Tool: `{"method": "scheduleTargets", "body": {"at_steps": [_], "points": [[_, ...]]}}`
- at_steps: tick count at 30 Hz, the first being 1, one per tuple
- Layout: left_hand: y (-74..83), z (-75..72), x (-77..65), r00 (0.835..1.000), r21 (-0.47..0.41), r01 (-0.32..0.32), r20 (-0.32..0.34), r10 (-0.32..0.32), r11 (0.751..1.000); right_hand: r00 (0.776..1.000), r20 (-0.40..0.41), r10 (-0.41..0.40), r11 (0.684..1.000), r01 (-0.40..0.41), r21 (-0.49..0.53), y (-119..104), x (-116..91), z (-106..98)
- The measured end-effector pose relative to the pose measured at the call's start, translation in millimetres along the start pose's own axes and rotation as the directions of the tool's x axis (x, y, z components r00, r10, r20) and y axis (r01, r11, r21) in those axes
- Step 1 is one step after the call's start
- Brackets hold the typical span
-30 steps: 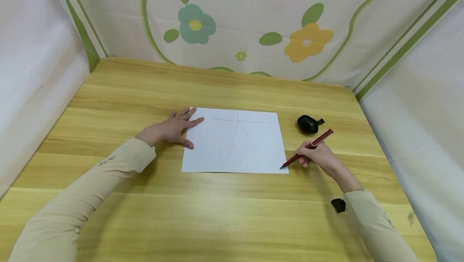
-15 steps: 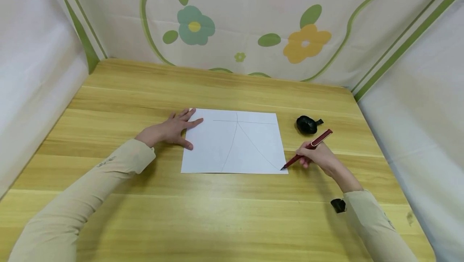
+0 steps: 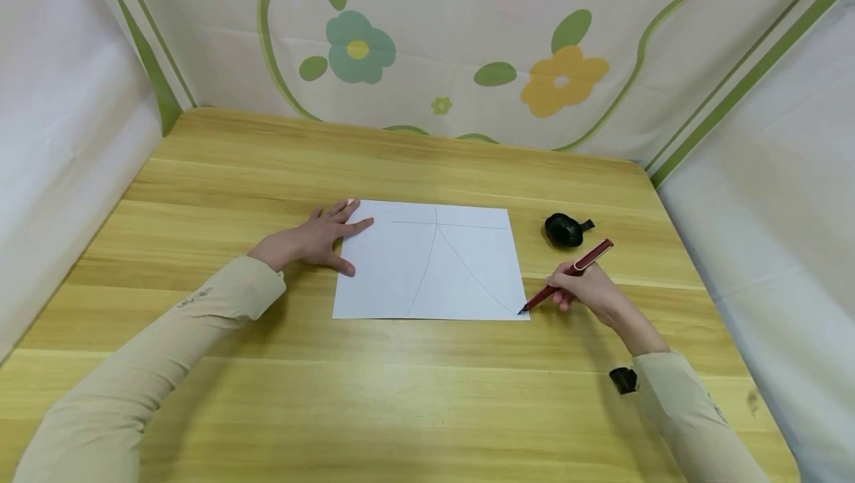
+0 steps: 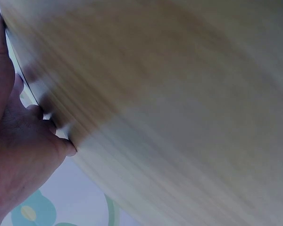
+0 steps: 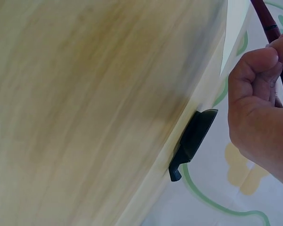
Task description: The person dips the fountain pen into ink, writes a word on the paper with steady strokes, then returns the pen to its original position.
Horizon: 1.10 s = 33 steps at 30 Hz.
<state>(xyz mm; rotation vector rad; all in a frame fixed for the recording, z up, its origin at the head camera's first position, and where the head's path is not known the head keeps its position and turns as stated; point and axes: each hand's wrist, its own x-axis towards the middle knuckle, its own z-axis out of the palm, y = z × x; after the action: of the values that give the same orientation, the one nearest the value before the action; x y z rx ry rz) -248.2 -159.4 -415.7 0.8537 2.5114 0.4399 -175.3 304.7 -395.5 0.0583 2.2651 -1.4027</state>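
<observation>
A white sheet of paper (image 3: pixel 387 283) lies on the wooden table, bearing a thin near-horizontal line, a short upright stroke and two lines that spread downward from it. My left hand (image 3: pixel 317 240) rests with spread fingers on the sheet's left edge; the left wrist view shows this hand (image 4: pixel 23 136) against the tabletop. In my right hand (image 3: pixel 584 286) a dark red pen (image 3: pixel 588 255) is pinched, its tip at the sheet's lower right corner. The right wrist view shows the same pen (image 5: pixel 265 16) in the curled fingers of the right hand (image 5: pixel 259 89).
Right of the sheet sits a black rounded object with a small tab (image 3: pixel 564 231), its kind unclear. Another small black piece (image 3: pixel 624 380) lies beside the right sleeve. A flower-printed white curtain (image 3: pixel 414 45) hangs behind the wooden table (image 3: pixel 401 401), with white cloth at both sides.
The pen tip has shifted very slightly right and down at the sheet's lower right corner, the slanted line reaching it. My left hand stays in place.
</observation>
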Motion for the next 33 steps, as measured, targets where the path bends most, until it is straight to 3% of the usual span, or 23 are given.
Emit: {"method": "scheduleTargets", "body": {"at_steps": [6,10,15,20,23,29,33], "points": [[0.4,-0.3,-1.0,1.0,-0.004,-0.002,-0.002,0.002,1.0,1.0,-0.028,-0.012,0.999,0.013,0.033,1.8,-0.5,-0.7],[0.2,0.5,-0.8,1.0,-0.004,-0.006,-0.003,0.006,1.0,0.997,-0.08,-0.025,0.983,0.039,0.177,2.0,-3.3,-4.1],[-0.3,2.1,-0.8,1.0,-0.001,-0.006,-0.001,0.006,1.0,0.993,-0.103,-0.063,0.877,0.104,0.469,0.4,-7.1,-8.3],[0.1,2.4,-0.9,1.0,-0.003,-0.005,0.001,0.005,1.0,0.975,-0.182,-0.125,0.79,0.209,0.576,-1.2,-7.7,-7.6],[-0.4,2.3,-0.4,1.0,0.002,-0.006,0.001,0.006,1.0,0.949,-0.262,-0.176,0.773,0.298,0.56,-2.8,-7.5,-4.9],[-0.8,1.4,0.4,1.0,0.003,-0.01,-0.005,0.01,1.0,0.86,-0.411,-0.303,0.773,0.474,0.423,-7.2,-7.6,3.5],[-1.3,0.6,0.6,1.0,0.002,-0.009,-0.002,0.009,1.0,0.79,-0.414,-0.452,0.738,0.592,0.324,-10.8,-7.8,8.6]]}}
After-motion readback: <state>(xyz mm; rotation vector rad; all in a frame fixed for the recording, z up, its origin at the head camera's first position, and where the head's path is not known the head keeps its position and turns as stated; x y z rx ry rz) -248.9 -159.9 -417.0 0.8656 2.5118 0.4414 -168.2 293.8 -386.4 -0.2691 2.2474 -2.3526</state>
